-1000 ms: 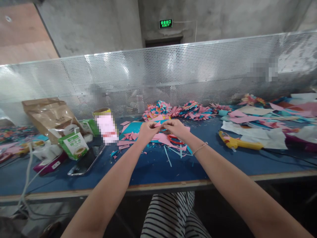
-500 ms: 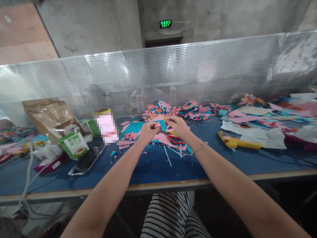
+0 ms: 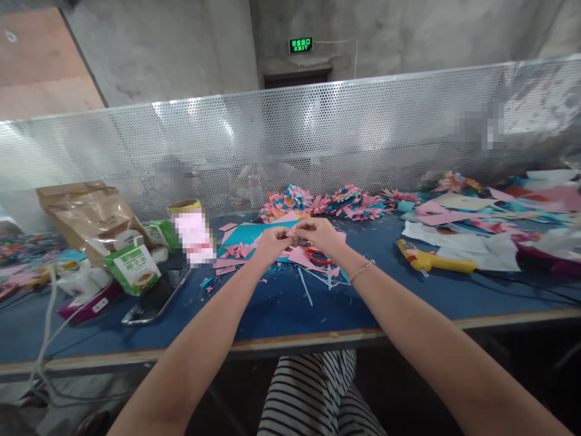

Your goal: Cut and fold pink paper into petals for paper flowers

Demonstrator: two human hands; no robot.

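My left hand (image 3: 275,241) and my right hand (image 3: 319,234) meet over the middle of the table, fingers pinched together. Between their fingertips is a small pink paper piece (image 3: 291,231), partly hidden by the fingers. Just below my right hand lie red-handled scissors (image 3: 319,257), their blades out of sight. Under and around the hands spread a blue paper sheet (image 3: 242,235), pink paper scraps (image 3: 313,261) and a small cluster of folded pink pieces (image 3: 238,250). Thin pale blue strips (image 3: 305,286) lie nearer the table edge.
Finished-looking paper flowers (image 3: 347,203) pile against a perforated metal screen (image 3: 290,133). On the right sits a yellow glue gun (image 3: 438,262) with its cord, beside white tissues and paper sheets. To the left are a phone (image 3: 157,297), a green-and-white box (image 3: 132,268) and a brown paper bag (image 3: 86,212).
My right hand has come down and left to meet my left hand, its fingers closing at the pink paper piece. The view has shifted slightly.
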